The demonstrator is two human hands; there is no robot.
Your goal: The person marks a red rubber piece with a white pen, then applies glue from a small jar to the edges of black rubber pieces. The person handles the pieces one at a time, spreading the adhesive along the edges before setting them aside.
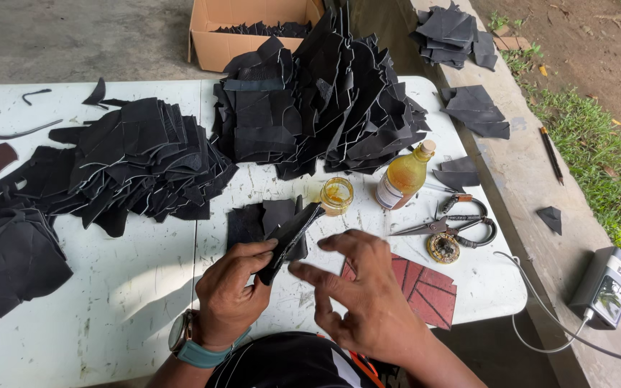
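My left hand [230, 291] grips a black leather piece [290, 237] by its lower end and holds it tilted over the white table [138, 287]. Just to its right, my right hand [357, 287] hovers with fingers spread, the index fingertip pointing at the piece's lower edge, holding nothing. A small stack of black pieces [256, 221] lies under the held piece. A small glass jar of yellow glue [336, 195] and a bottle of amber liquid [405, 176] stand just beyond. A dark red cutting mat [429, 291] lies under my right hand.
Large heaps of black leather pieces [138, 162] [325, 100] fill the table's left and back. Scissors [451, 223] and a round lid [443, 248] lie at the right. A cardboard box [224, 36] sits behind. A grey device [605, 287] with a cable rests on the concrete ledge.
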